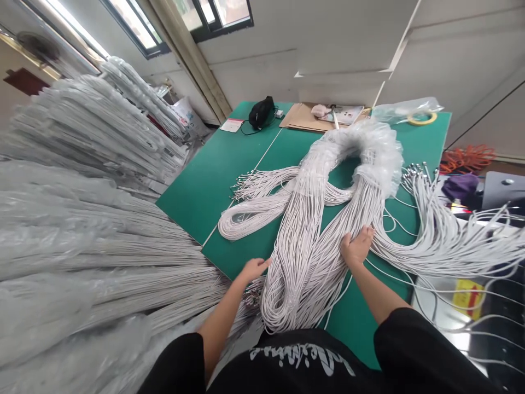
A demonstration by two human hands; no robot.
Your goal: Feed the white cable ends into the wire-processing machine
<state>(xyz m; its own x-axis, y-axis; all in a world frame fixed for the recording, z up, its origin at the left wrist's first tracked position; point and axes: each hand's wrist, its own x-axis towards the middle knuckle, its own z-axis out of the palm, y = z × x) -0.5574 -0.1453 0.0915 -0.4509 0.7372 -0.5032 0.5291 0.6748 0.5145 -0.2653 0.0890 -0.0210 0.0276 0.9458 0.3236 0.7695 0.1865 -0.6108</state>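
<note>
A large bundle of white cords [311, 230] lies looped across the green table [205, 186], partly wrapped in clear plastic at its far bend [377, 148]. My left hand [254, 269] rests at the bundle's left edge near the table's front, its fingers curled against the cords. My right hand [357, 246] lies flat on the bundle's right strand with its fingers spread. More cords with metal tips [414, 172] fan out to the right.
Stacks of plastic-bagged cords [90, 219] fill the left side. At the table's far end lie a black pouch [261, 112], cardboard sheets [305, 116], a tape roll [422, 117] and a plastic bag. A cluttered surface stands at the right.
</note>
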